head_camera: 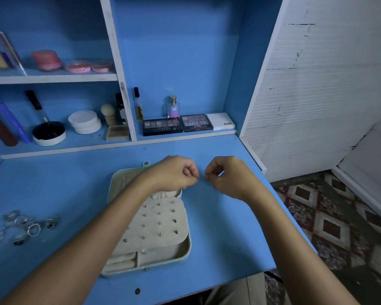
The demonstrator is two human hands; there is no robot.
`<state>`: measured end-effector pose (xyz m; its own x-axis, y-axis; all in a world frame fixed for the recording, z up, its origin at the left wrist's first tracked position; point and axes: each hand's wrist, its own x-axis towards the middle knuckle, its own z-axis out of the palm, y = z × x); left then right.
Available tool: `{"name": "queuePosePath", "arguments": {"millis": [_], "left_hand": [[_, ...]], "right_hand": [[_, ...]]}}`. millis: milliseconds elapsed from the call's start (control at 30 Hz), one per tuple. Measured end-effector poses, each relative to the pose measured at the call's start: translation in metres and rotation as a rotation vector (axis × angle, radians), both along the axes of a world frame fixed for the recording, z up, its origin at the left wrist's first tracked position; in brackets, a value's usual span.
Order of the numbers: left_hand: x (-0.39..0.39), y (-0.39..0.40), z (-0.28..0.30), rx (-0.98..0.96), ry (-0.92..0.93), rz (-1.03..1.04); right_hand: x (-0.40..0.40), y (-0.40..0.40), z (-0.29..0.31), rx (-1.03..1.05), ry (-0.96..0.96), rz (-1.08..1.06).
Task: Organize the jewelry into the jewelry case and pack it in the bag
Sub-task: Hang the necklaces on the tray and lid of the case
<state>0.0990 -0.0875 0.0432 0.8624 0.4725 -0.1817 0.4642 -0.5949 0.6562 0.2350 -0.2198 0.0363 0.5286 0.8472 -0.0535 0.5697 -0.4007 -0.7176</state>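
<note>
- Jewelry case [151,227] lies open on the blue desk [224,227], centre-front, lid [123,181] folded back away from the person.
- Beige earring panel [156,221] is laid over the case's base; several small studs [174,220] are stuck in it, in rough rows.
- Lower-left of the base: ring-roll slots [121,261] visible, plus a small snap tab [143,252] at the panel's front edge.
- Left hand [174,172]: above the far-right corner of the case, fingers curled, thumb and forefinger tips pinched together. The item is too small to make out.
- Right hand [227,176]: just right of the left hand, over bare desk, fingers curled, also pinching something tiny between thumb and forefinger. Cannot identify it.
- The two hands' fingertips nearly meet; there is only a small gap between them.
- Loose pile of silver rings [22,225] sits on the desk well left of the case, not touching it.
- Shelf behind: eyeshadow palettes [177,124] labelled NUDES and MATTE, a white box [221,121] marked NUDE, a perfume bottle [173,106].
- Left cubby: round compacts [84,122], a black-lidded jar [49,133], tubes [1,128].
- No bag in view.
</note>
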Motion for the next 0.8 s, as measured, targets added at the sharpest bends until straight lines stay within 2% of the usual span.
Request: {"name": "queuePosePath", "arguments": {"millis": [167, 367, 567, 700, 800], "left_hand": [[0.024, -0.019, -0.002, -0.008, -0.03, -0.091], [0.059, -0.047, -0.006, 0.008, 0.021, -0.22], [0.086, -0.074, -0.012, 0.045, 0.061, -0.305], [0.099, -0.092, -0.017, 0.08, 0.08, -0.343], [0.107, -0.101, -0.02, 0.097, 0.099, -0.334]], "right_hand": [[0.023, -0.036, 0.0, -0.038, -0.076, -0.103], [0.04, -0.074, -0.003, -0.078, -0.068, -0.176], [0.048, -0.095, -0.005, -0.209, -0.142, -0.222], [0.053, -0.107, -0.006, -0.336, -0.115, -0.211], [0.055, -0.112, -0.007, -0.359, -0.081, -0.206]]}}
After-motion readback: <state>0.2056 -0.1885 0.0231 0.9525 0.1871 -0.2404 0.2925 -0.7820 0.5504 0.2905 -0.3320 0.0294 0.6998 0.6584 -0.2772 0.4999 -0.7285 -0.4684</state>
